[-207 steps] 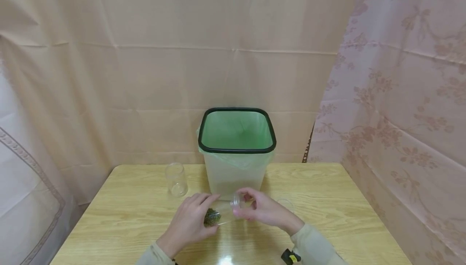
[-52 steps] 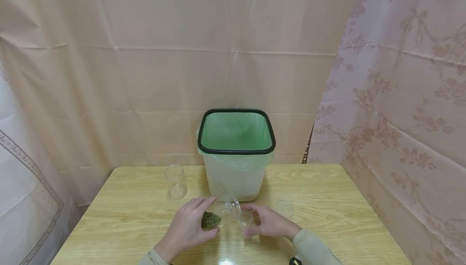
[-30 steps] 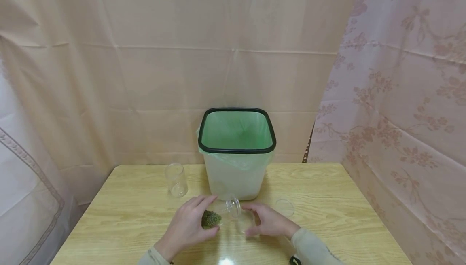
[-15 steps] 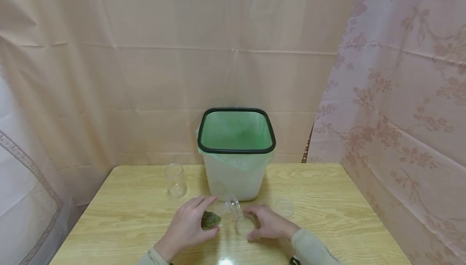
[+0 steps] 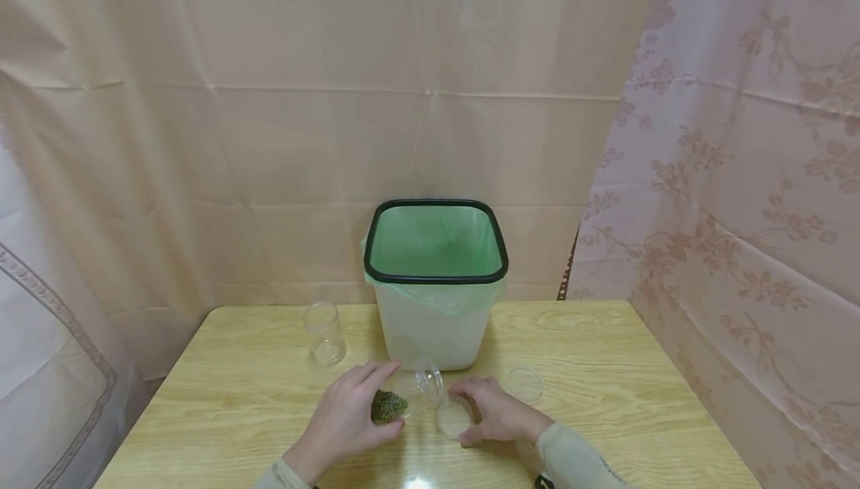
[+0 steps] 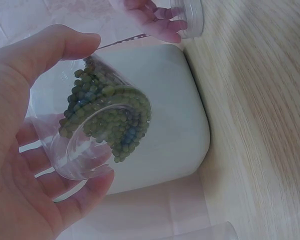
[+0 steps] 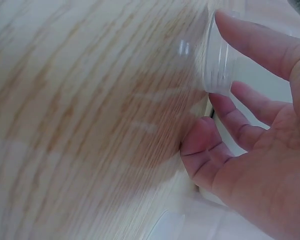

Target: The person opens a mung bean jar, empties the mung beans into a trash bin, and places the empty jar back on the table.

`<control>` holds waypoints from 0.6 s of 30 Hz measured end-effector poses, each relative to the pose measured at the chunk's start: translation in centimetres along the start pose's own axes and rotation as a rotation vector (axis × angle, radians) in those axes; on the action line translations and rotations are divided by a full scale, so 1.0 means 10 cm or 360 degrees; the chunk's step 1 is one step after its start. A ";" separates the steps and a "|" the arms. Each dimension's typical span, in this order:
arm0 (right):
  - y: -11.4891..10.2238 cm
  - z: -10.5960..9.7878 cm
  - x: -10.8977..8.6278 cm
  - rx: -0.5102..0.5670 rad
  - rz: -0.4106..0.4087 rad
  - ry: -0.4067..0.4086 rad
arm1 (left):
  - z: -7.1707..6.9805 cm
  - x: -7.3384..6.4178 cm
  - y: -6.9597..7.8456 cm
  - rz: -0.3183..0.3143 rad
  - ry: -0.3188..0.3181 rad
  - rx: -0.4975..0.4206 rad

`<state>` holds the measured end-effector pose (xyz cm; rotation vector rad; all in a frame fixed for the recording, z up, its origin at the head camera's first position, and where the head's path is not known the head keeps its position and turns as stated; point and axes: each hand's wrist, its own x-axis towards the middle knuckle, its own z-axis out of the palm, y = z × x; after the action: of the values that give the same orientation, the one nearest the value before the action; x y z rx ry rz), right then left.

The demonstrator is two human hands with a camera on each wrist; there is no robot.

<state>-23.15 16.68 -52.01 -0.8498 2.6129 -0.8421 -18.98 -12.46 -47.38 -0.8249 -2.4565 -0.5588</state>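
A clear jar point(image 6: 110, 115) partly filled with small green, bead-like pellets point(image 5: 388, 407) lies tilted sideways in my left hand point(image 5: 349, 410). Its mouth points right, and my thumb and fingers curve around its base end. Just right of that mouth, my right hand point(image 5: 497, 413) holds a clear round lid point(image 5: 453, 419) by the edge, low at the table. In the right wrist view, the thumb and fingertips are on opposite sides of the ridged lid point(image 7: 220, 60). The left wrist view shows the right fingertips touching it too.
A white bin point(image 5: 433, 328) with a black rim and green liner stands behind the hands. One clear jar point(image 5: 325, 334) stands left of it on the wooden table point(image 5: 605, 369). Another clear round lid point(image 5: 525, 384) lies right of the bin. Curtains hang behind and beside.
The right hand has moved from the jar's mouth slightly right and down, bringing the clear lid to the table, where it now appears flat. The left hand and its jar have barely moved.
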 end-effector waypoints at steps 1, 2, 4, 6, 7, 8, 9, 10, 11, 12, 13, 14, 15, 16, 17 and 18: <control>0.00 0.00 0.00 -0.0001 -0.0001 -0.0001 | 0.00 0.00 0.00 0.0001 -0.0001 -0.0004; 0.00 0.00 0.00 0.0000 -0.0001 -0.0005 | 0.00 0.00 0.00 0.0002 -0.0001 -0.0003; 0.00 0.01 -0.01 0.0004 0.0000 -0.0009 | 0.00 0.00 0.00 0.0002 -0.0002 -0.0004; 0.00 0.01 -0.01 0.0009 0.0000 -0.0012 | 0.00 0.00 0.00 0.0000 -0.0004 -0.0004; 0.00 0.01 -0.01 0.0009 0.0006 -0.0014 | 0.00 0.00 0.00 -0.0001 -0.0003 -0.0005; 0.00 0.01 -0.01 0.0015 0.0009 -0.0014 | 0.00 0.00 0.00 -0.0002 -0.0004 -0.0005; 0.00 0.01 -0.01 0.0015 0.0015 -0.0015 | 0.00 0.00 0.00 -0.0003 -0.0003 -0.0006; 0.00 0.00 -0.01 0.0021 0.0017 -0.0017 | -0.01 0.00 0.00 -0.0002 -0.0002 -0.0008; -0.01 0.00 -0.01 0.0024 0.0017 -0.0019 | 0.00 0.00 0.00 -0.0002 -0.0001 -0.0006; -0.01 0.00 -0.01 0.0028 0.0015 -0.0021 | 0.00 0.00 0.00 -0.0002 0.0000 -0.0009; -0.01 0.00 -0.01 0.0032 0.0017 -0.0024 | 0.00 0.00 0.00 0.0000 0.0002 -0.0009; -0.02 0.00 -0.01 0.0036 0.0017 -0.0028 | 0.00 0.00 0.00 0.0000 0.0002 -0.0009; -0.02 0.00 -0.01 0.0040 0.0016 -0.0031 | 0.00 0.00 0.00 0.0000 0.0003 -0.0011; -0.02 0.00 -0.01 0.0051 0.0012 -0.0031 | -0.01 0.00 0.00 -0.0002 0.0002 -0.0010; -0.02 -0.01 -0.01 0.0059 0.0007 -0.0029 | -0.01 0.00 0.00 -0.0005 0.0001 -0.0010; -0.02 -0.01 -0.01 0.0069 0.0001 -0.0026 | -0.01 0.00 0.00 -0.0009 0.0001 -0.0008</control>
<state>-23.02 16.67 -51.84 -0.8411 2.5708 -0.8846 -18.96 -12.55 -47.35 -0.8202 -2.4583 -0.5676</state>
